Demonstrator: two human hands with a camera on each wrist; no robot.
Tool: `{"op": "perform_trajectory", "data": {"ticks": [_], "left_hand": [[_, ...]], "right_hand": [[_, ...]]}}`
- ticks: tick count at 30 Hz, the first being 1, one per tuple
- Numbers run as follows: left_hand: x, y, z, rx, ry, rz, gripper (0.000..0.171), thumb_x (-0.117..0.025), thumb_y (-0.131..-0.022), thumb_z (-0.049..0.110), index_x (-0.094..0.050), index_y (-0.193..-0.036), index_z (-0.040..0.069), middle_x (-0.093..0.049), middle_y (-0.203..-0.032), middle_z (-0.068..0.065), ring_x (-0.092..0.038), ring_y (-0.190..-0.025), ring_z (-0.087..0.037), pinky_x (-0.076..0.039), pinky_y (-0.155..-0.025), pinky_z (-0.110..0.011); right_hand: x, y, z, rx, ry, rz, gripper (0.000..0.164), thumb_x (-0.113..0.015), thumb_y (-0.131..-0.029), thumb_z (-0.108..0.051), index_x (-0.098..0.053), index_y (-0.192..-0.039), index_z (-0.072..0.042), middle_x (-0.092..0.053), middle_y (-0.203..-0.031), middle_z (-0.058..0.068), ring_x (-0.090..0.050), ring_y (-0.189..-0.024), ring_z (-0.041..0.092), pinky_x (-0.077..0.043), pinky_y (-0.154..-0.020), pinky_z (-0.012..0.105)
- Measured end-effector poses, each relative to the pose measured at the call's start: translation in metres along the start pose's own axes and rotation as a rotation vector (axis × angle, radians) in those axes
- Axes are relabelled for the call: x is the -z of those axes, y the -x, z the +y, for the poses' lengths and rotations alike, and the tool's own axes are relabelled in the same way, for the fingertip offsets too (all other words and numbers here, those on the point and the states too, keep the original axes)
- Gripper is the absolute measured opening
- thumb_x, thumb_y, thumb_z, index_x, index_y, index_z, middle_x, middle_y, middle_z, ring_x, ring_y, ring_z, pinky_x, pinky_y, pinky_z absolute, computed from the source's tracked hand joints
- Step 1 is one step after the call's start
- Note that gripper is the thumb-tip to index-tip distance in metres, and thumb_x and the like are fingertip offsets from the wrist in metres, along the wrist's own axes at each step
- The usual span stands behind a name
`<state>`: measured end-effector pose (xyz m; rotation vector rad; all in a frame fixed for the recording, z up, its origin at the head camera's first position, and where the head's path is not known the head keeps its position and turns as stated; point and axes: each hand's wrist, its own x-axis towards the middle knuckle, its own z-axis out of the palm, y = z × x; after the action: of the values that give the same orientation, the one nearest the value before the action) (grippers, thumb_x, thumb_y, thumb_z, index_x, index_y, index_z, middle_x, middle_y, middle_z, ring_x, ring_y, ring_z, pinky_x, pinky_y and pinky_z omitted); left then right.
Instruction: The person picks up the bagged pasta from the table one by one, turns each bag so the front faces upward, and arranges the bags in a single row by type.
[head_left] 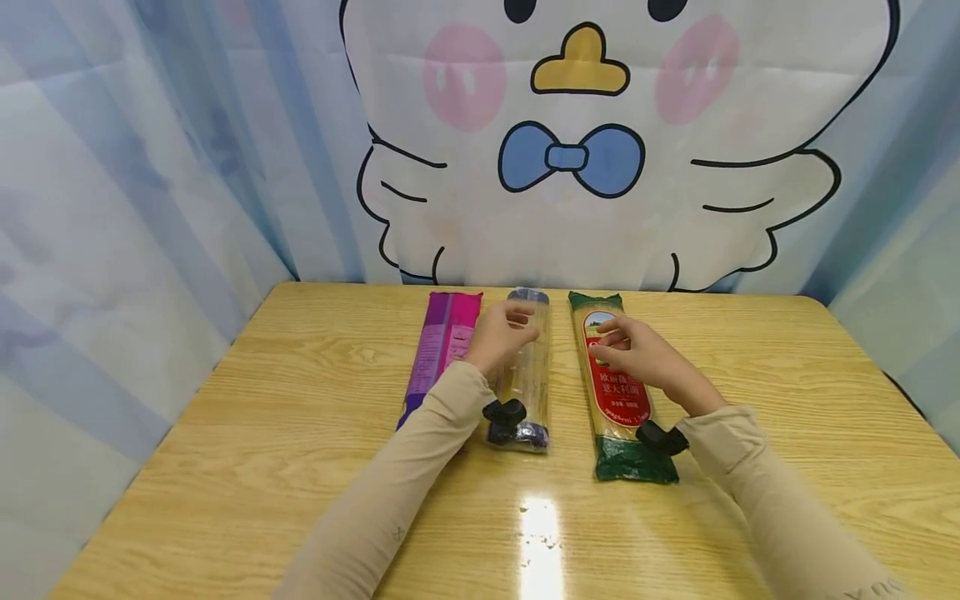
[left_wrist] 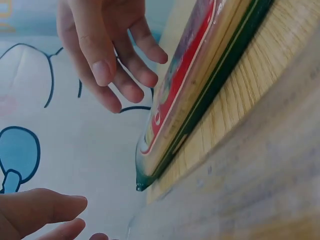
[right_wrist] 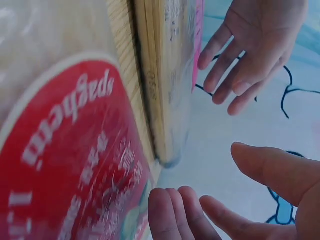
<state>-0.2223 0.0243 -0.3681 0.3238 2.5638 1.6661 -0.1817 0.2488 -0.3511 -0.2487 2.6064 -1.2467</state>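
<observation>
Three long packs lie side by side on the table. My left hand (head_left: pixel 497 335) hovers over the middle one, a clear pack of dried noodles (head_left: pixel 536 375), its fingers relaxed and holding nothing. To its left is a purple and pink pack (head_left: pixel 438 354), partly covered by my left forearm. My right hand (head_left: pixel 643 354) is above the green-ended spaghetti pack (head_left: pixel 626 457) with the red label, fingers loosely bent and apart from the thumb. In the right wrist view, a gap shows between my right hand (right_wrist: pixel 270 200) and the spaghetti pack (right_wrist: pixel 75 150).
The packs lie on a wood-grain table (head_left: pixel 300 467), near its far edge. Behind it hangs a curtain (head_left: pixel 465 217) with a cartoon figure. Black wrist mounts (head_left: pixel 505 412) sit at both cuffs.
</observation>
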Motion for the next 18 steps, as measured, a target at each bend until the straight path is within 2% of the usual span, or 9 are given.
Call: {"op": "perform_trajectory", "data": {"ticks": [7, 11, 18], "left_hand": [[0.012, 0.001, -0.008, 0.009, -0.001, 0.057, 0.037, -0.068, -0.089, 0.004, -0.066, -0.126, 0.001, -0.067, -0.119, -0.02, -0.064, -0.112, -0.033, -0.057, -0.09, -0.04], [0.018, 0.002, -0.013, 0.031, 0.014, 0.087, 0.037, -0.068, -0.088, 0.003, -0.066, -0.125, 0.0, -0.068, -0.118, -0.02, -0.066, -0.11, -0.033, -0.059, -0.085, -0.039], [0.022, 0.001, -0.022, 0.084, 0.022, 0.08, 0.039, -0.069, -0.089, 0.004, -0.064, -0.127, 0.0, -0.067, -0.118, -0.021, -0.067, -0.107, -0.034, -0.06, -0.081, -0.036]], "right_hand": [[-0.015, -0.009, -0.01, 0.01, -0.02, -0.057, 0.061, -0.057, -0.102, -0.024, -0.033, -0.145, 0.012, -0.048, -0.134, 0.033, -0.063, -0.108, 0.041, -0.054, -0.095, 0.049], [-0.019, -0.013, -0.012, -0.015, -0.019, -0.072, 0.061, -0.056, -0.103, -0.026, -0.032, -0.147, 0.009, -0.048, -0.135, 0.031, -0.064, -0.107, 0.039, -0.053, -0.097, 0.048], [-0.03, -0.022, -0.011, -0.057, -0.059, -0.116, 0.064, -0.054, -0.103, -0.027, -0.026, -0.15, 0.007, -0.047, -0.139, 0.031, -0.065, -0.111, 0.037, -0.049, -0.103, 0.051]]}}
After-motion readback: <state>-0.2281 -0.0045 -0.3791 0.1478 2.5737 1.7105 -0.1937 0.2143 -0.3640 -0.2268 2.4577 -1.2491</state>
